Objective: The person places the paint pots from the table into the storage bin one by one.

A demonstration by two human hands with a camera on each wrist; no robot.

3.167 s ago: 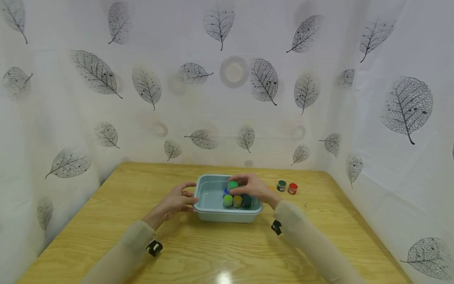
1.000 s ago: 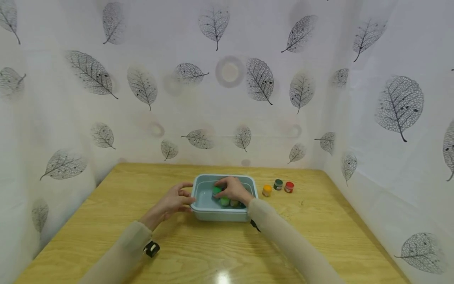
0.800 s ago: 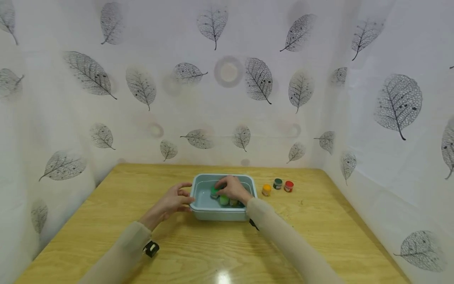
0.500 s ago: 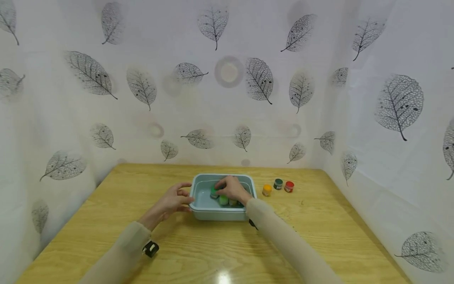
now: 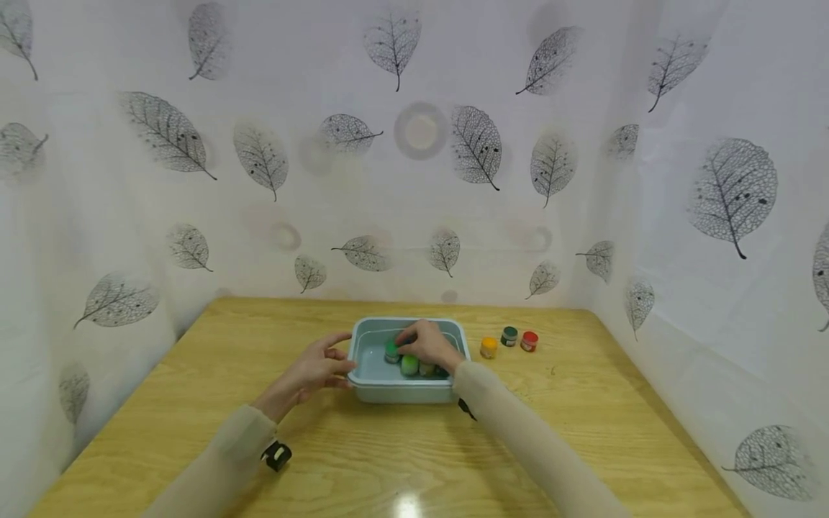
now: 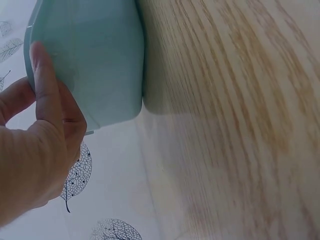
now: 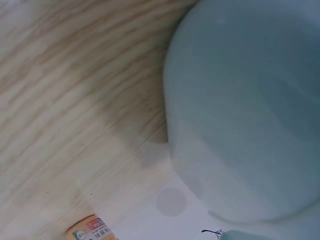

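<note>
A pale blue plastic tub (image 5: 404,393) stands on the table. My left hand (image 5: 317,368) holds it by its left end; in the left wrist view that hand (image 6: 42,130) has one digit along the tub's wall (image 6: 107,65) and the others bent at the rim. My right hand (image 5: 427,343) reaches inside, thumb and index finger at the right edge of a small paint jar with a green lid (image 5: 392,351). Close by in the tub are a lime-green jar (image 5: 409,365) and a yellowish jar (image 5: 426,369), with more partly hidden behind the right hand. The right wrist view shows the tub (image 7: 240,110) but not the hand.
On the table right of the tub stand an orange jar (image 5: 488,348), a dark green jar (image 5: 509,336) and a red jar (image 5: 529,341). The orange jar (image 7: 90,229) also appears in the right wrist view. A leaf-print curtain (image 5: 291,216) hangs around the table.
My right hand has carried the green-lidded jar leftward and down into the tub. Lately the jar stays nearly in place while the fingers shift slightly right. The left hand keeps its hold.
</note>
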